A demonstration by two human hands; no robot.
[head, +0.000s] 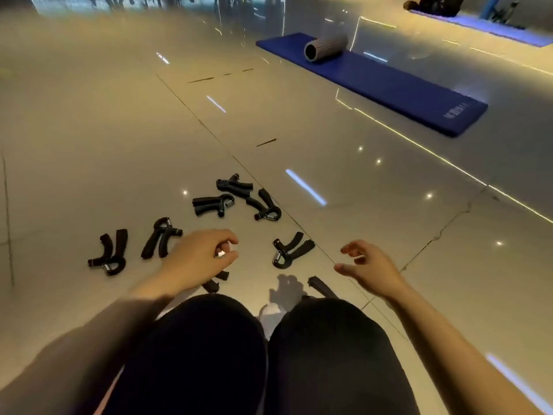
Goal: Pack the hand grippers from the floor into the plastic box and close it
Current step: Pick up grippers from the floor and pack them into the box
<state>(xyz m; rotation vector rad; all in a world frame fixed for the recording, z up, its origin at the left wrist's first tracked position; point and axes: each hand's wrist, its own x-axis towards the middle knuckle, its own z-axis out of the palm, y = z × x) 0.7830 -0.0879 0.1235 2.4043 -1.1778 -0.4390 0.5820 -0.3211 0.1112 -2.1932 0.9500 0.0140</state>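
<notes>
Hand grippers lie scattered on a glossy tiled floor (pixel 89 130) in front of a crouching person's knees (pixel 209 339), none yet packed as far as the view shows. Six black grippers sit clear of the knees: one farthest out (pixel 235 184), two just nearer (pixel 212 205) (pixel 264 206), two off toward the person's left side (pixel 161 236) (pixel 109 253), and one straight ahead between the hands (pixel 288 250). Another, partly hidden, lies close against the knees (pixel 321 286). The left hand (pixel 199 257) has its fingers curled round what appears to be a further gripper, black handles showing beneath the wrist (pixel 216 281); the right hand (pixel 366 265) hovers with fingers loosely released, holding nothing. No plastic box is in view, so its contents and lid cannot be judged; the whole job of filling and closing it seems still ahead. Beyond the grippers, far from the knees, a grey foam roller (pixel 326 46) rests on a blue exercise mat (pixel 389 85).
</notes>
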